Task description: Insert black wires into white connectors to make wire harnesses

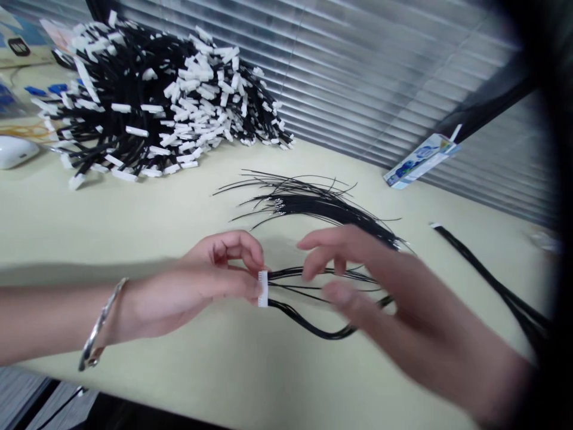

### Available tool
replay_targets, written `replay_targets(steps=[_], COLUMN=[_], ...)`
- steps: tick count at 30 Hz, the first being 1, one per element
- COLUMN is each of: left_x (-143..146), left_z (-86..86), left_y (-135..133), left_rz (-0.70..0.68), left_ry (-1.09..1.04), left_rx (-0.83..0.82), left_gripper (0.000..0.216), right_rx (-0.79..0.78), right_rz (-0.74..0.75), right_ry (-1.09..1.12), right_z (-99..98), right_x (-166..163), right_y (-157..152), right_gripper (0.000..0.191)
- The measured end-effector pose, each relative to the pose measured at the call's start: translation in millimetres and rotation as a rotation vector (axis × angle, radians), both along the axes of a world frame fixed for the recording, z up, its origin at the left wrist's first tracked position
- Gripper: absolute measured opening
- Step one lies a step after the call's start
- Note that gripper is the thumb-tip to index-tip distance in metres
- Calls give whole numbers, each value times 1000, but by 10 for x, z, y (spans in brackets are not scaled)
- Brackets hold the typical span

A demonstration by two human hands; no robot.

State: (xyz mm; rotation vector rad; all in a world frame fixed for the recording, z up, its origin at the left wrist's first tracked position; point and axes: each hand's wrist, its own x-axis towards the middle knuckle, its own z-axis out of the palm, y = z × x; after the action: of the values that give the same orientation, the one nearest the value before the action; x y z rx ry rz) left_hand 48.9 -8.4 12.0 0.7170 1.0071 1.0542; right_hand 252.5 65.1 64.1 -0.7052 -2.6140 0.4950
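Note:
My left hand (210, 278) pinches a small white connector (262, 288) between thumb and fingers just above the pale table (134, 227). Several thin black wires (322, 286) run rightward from the connector. My right hand (358, 275) hovers over these wires, fingers partly spread and blurred by motion, with fingertips close to the strands. A silver bracelet (101, 325) sits on my left wrist. Behind the hands lies a loose bundle of black wires (313, 203) with small metal tips.
A big heap of finished black cables with white connectors (156, 95) fills the back left. A small blue-and-white carton (421, 160) leans on the window blinds. Another black cable (492, 280) runs along the right. A white object (13, 150) sits at the far left.

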Motion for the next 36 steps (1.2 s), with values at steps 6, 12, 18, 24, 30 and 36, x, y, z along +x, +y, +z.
replay_targets(steps=[6, 12, 18, 24, 30, 36], left_x=[75, 57, 65, 67, 37, 2], left_z=[31, -30, -27, -27, -51, -52], left_y=[-29, -27, -34, -33, -14, -20], left_rz=[-31, -80, -68, -81, -43, 19], left_ry=[130, 166, 154, 160, 73, -27], left_rx=[-33, -17, 0, 3, 15, 36], left_gripper=[20, 21, 21, 21, 19, 21], right_rx=[222, 371, 413, 425, 150, 5], right_rz=[-31, 157, 238, 180, 10, 54], right_ry=[-33, -160, -183, -112, 215, 191], right_z=[-393, -691, -699, -724, -140, 255], right_x=[-266, -654, -762, -781, -583, -210], right_y=[610, 804, 837, 805, 485, -113], right_gripper=[16, 20, 11, 13, 12, 10])
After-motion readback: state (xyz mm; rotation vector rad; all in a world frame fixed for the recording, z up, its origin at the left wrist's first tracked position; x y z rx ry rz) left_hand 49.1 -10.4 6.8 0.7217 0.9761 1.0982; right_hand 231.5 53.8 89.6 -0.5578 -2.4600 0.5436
